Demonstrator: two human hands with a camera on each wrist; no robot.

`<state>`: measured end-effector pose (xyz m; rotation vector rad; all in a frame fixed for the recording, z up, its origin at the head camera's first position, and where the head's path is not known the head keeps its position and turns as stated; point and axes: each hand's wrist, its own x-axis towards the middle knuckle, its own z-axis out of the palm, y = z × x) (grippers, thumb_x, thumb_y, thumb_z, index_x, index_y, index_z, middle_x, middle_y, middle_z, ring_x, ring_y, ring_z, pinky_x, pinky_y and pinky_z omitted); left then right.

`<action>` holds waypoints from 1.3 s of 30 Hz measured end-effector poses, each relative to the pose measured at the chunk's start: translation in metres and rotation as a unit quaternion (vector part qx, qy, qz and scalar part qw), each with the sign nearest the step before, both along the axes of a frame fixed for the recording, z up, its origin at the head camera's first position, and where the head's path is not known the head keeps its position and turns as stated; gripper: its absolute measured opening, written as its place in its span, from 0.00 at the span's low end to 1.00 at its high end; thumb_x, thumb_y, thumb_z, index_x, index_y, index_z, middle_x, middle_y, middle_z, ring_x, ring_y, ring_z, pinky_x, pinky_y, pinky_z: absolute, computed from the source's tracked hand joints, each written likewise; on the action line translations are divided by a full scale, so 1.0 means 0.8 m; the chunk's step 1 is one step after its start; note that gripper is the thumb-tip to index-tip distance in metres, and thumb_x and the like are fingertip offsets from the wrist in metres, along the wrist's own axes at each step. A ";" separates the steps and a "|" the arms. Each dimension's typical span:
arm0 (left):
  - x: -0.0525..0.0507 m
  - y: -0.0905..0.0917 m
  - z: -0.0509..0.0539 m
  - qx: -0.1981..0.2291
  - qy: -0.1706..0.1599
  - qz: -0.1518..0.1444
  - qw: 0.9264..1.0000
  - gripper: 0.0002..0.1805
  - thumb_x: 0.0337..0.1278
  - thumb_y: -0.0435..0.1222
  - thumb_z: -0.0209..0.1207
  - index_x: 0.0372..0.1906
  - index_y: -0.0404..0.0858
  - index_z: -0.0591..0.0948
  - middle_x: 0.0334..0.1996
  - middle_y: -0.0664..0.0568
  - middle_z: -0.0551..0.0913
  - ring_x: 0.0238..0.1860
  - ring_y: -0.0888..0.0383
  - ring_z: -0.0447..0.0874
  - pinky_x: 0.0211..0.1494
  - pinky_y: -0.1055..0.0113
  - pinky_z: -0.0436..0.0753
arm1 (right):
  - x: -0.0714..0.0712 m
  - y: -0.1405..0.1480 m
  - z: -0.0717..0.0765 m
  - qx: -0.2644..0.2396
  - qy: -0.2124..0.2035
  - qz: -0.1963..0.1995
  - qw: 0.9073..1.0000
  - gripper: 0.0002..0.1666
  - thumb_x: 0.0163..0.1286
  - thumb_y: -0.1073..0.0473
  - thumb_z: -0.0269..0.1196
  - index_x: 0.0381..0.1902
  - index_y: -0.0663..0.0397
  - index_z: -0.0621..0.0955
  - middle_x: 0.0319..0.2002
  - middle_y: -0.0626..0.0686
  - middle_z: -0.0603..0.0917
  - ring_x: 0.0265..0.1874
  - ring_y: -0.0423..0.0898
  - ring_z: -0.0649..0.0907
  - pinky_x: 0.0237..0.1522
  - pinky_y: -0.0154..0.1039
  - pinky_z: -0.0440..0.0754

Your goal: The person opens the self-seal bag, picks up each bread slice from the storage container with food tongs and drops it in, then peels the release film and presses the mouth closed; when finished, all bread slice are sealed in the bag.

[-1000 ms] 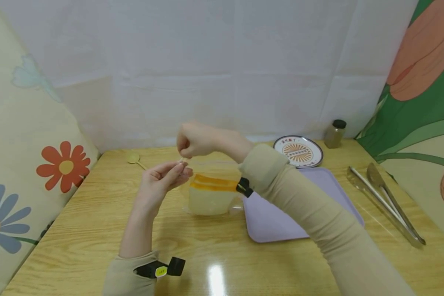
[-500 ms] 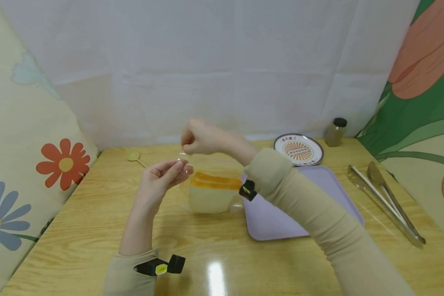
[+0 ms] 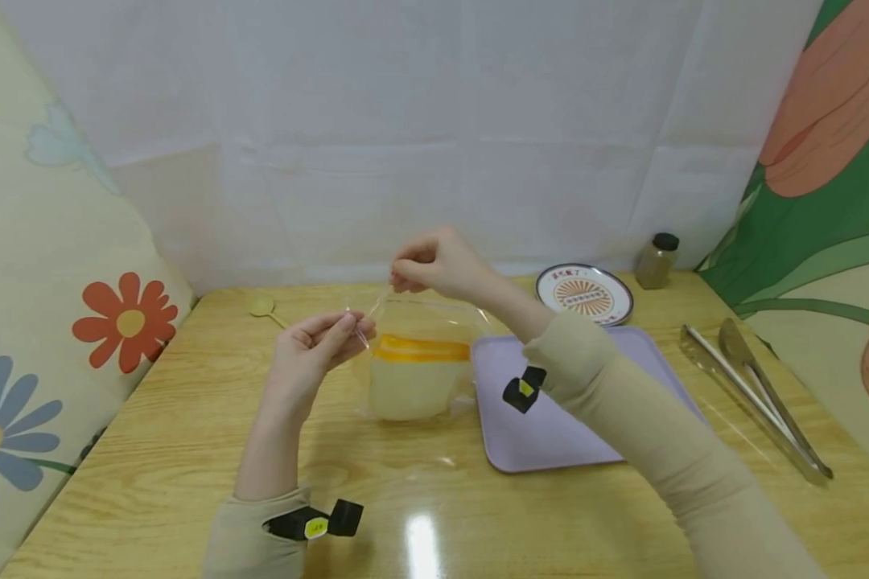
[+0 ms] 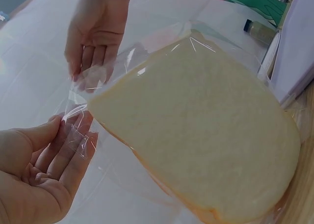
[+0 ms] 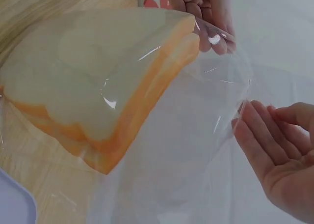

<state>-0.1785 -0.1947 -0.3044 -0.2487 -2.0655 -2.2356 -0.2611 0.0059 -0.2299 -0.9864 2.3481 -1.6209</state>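
Observation:
Sliced bread (image 3: 409,392) with an orange-brown crust sits inside a clear plastic bag (image 3: 442,312) in the middle of the table. My left hand (image 3: 317,344) pinches the bag's upper left corner between thumb and fingers; the film wrinkles there in the left wrist view. Higher and to the right, my right hand (image 3: 445,261) holds the bag's top edge at its fingertips. Seen from the right wrist, the right hand (image 5: 282,157) has its fingers against the film, and loose clear film spans from there to the bread's crust.
Right of the bag lies a lilac tray (image 3: 550,434), partly under my right forearm. Behind it are a patterned plate (image 3: 583,294) and a black-capped jar (image 3: 656,261). Metal tongs (image 3: 756,398) lie far right, a yellowish spoon (image 3: 262,308) back left.
My right hand has moved right, away from the left hand, drawing the bag's top edge along. The film between the hands is now spread wider. My left hand stays nearly in place.

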 end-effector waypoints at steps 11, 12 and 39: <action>-0.001 0.002 0.000 0.011 0.000 0.005 1.000 0.11 0.62 0.39 0.57 0.44 0.39 0.83 0.33 0.61 0.88 0.38 0.65 0.87 0.47 0.72 0.84 | 0.018 0.031 -0.001 -0.138 -0.122 -0.067 0.981 0.13 0.69 0.65 0.57 0.44 0.73 0.79 0.29 0.55 0.87 0.27 0.40 0.87 0.41 0.41 0.87; -0.001 0.003 0.000 0.011 0.000 0.005 1.000 0.11 0.62 0.39 0.57 0.44 0.39 0.83 0.33 0.61 0.88 0.38 0.65 0.87 0.47 0.72 0.84 | 0.018 0.035 -0.001 -0.149 -0.129 -0.065 0.978 0.13 0.69 0.66 0.57 0.45 0.74 0.79 0.27 0.52 0.87 0.27 0.39 0.87 0.41 0.41 0.87; -0.001 -0.003 -0.001 0.014 0.002 0.014 1.000 0.07 0.62 0.38 0.57 0.41 0.44 0.83 0.33 0.60 0.88 0.38 0.65 0.87 0.46 0.72 0.84 | 0.023 0.180 0.006 -0.341 -0.177 -0.115 0.916 0.06 0.65 0.63 0.62 0.32 0.59 0.84 0.29 0.53 0.88 0.32 0.44 0.88 0.41 0.36 0.86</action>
